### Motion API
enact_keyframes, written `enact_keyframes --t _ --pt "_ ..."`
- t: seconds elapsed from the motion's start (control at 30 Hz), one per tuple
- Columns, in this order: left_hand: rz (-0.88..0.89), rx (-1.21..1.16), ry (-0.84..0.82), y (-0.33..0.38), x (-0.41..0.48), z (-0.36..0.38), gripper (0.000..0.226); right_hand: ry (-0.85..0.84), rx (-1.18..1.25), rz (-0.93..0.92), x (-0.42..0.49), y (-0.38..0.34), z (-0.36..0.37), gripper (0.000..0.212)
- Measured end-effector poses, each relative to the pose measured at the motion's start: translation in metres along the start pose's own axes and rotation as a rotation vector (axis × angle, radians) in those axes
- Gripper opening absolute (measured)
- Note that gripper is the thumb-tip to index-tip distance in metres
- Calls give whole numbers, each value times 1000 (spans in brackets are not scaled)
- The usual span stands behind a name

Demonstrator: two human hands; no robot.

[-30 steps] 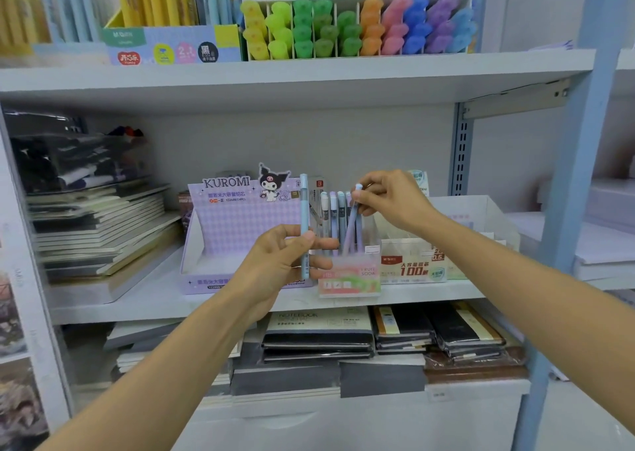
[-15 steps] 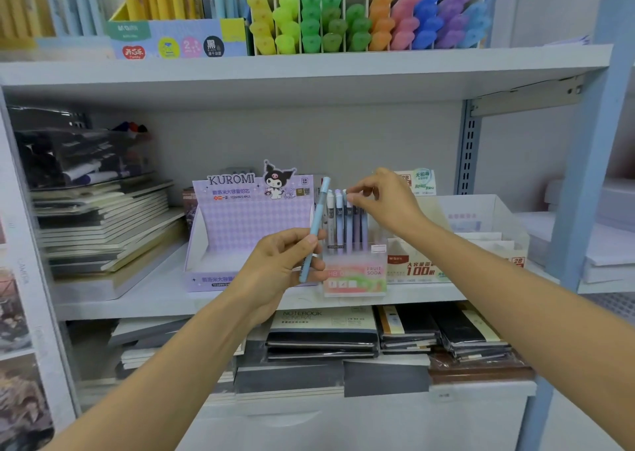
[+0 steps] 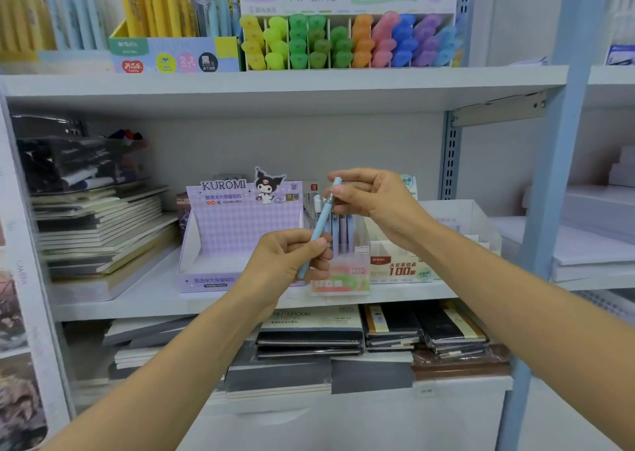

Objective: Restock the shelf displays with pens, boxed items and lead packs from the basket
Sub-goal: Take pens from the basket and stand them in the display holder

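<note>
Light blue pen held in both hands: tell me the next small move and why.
Probably release the right hand from the top, then let the left hand lower the light blue pen tip-first into the clear pen holder with the pink label. The pen is tilted, just in front of pens already standing there.

You have one view only, from a wide-angle camera worn on your head, so no second view shares the scene. It faces straight ahead into a shelving unit at close range, tilted slightly down. The middle shelf (image 3: 171, 299) crosses the centre of the frame. The upper shelf (image 3: 275, 83) runs across at twelve o'clock, seen partly from below, with its displays cut off at the top edge. Stacked notebooks (image 3: 309, 333) on the lower level sit at six o'clock. Your forearms enter from seven and four o'clock and meet near centre. The blue upright post (image 3: 549, 175) at three o'clock bows with lens distortion.
</note>
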State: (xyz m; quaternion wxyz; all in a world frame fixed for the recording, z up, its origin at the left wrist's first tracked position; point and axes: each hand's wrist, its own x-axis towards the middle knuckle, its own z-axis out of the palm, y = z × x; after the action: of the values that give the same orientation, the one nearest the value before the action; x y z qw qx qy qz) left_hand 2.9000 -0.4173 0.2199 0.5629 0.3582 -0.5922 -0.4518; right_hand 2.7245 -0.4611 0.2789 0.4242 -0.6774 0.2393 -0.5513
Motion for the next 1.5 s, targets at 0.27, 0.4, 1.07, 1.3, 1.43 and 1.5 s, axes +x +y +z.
enact_keyframes --t 0.27,0.4,1.07,1.3,1.43,1.5 --pt "291 511 188 -7 2 4 22 80 -78 -45 1 -11 -19 18" --pt "542 1072 108 -18 2 -7 44 272 -254 -87 11 -13 -43 19" --pt "594 1433 -53 -50 2 -17 66 88 -748 -118 27 45 -33 24" --pt "587 1405 -84 -49 4 -16 66 159 -970 -166 29 66 -25 28" --pt "556 1377 -55 -43 -6 -14 66 195 -921 -253 6 58 -17 30" --pt "643 1325 89 -46 -18 -12 52 207 -809 -382 -22 53 -9 18"
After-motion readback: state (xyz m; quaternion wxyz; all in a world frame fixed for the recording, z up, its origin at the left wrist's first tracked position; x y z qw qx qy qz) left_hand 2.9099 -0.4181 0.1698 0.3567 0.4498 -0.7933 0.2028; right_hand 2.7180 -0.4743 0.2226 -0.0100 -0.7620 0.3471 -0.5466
